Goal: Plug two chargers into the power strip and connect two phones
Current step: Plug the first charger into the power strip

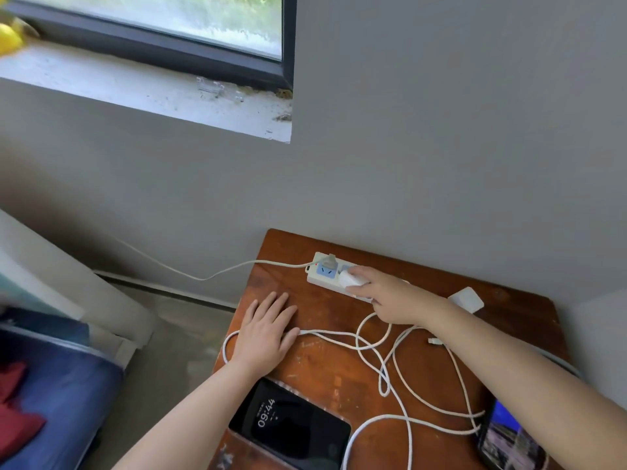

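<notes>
My right hand (390, 296) pinches a white charger block (351, 279) at the white power strip (322, 271); my left hand (266, 329) lies spread flat; the black phone (288, 427) reads 09:44.

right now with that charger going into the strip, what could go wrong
The right hand pushes the white charger into the power strip while the left hand lies flat on the table, not on the strip, so the strip may slide.

The white cables are tangled in loops; pulling one could drag the other.

The phone at the right lies near the table's edge and a snagged cable might tug it off.
</notes>
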Demonstrator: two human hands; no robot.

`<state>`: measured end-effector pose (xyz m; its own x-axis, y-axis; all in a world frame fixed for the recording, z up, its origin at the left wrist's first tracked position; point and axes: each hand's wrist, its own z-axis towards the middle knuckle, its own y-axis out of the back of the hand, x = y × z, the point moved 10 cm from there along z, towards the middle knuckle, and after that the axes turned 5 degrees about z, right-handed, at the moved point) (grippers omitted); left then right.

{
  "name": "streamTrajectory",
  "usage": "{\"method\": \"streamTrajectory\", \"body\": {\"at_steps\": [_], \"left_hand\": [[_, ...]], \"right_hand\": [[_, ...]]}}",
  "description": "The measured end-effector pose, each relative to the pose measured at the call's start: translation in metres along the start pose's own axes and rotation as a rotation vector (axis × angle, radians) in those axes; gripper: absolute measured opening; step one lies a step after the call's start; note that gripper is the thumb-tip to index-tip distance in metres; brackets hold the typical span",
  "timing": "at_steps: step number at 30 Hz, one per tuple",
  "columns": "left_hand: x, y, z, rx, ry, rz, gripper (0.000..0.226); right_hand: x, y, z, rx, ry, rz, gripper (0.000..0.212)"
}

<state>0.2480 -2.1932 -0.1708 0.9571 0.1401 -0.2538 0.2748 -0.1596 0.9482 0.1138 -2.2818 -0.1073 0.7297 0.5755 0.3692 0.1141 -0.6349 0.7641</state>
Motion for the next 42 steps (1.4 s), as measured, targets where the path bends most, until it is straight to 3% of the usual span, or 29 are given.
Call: {"method": "streamTrajectory", "body": {"at_steps": [4,10,13,16,18,23,27,33,38,42], "left_hand": [[-0.004,0.000,0.002,-0.002,-0.028,-0.034,0.094],[0.000,0.005,-0.001,0.016,0.027,-0.028,0.076],[0.000,0.005,0.000,0.001,0.026,0.001,0.075],[0.001,0.004,-0.001,-0.017,0.016,0.012,0.074],[0.001,0.004,0.000,-0.032,0.009,0.027,0.074],[-0.001,0.001,0.001,-0.029,-0.014,0.021,0.075],[-0.004,0.001,0.001,-0.029,-0.028,0.018,0.083],[-0.006,0.001,0.001,-0.047,-0.025,-0.014,0.113],[-0.006,0.002,0.000,-0.033,-0.013,-0.002,0.119],[-0.006,0.002,0.001,-0.054,-0.015,-0.022,0.109]], "right_hand": [[0.005,-0.004,-0.005,0.054,-0.017,-0.246,0.069],[0.023,0.013,0.005,0.001,0.184,-0.771,0.056],[0.026,0.021,0.009,-0.143,0.276,-0.844,0.052],[0.020,0.012,0.017,-0.122,0.340,-0.864,0.044],[0.023,0.022,0.017,-0.191,0.366,-0.818,0.047],[-0.008,0.010,0.027,-0.012,0.260,-0.765,0.058],[-0.005,0.023,0.033,-0.191,0.224,-0.596,0.040],[-0.028,0.040,0.024,-0.265,-0.029,-0.332,0.051],[-0.026,0.069,0.003,-0.434,-0.134,-0.128,0.037],[-0.012,0.074,-0.018,-0.545,-0.170,-0.110,0.028]]}}
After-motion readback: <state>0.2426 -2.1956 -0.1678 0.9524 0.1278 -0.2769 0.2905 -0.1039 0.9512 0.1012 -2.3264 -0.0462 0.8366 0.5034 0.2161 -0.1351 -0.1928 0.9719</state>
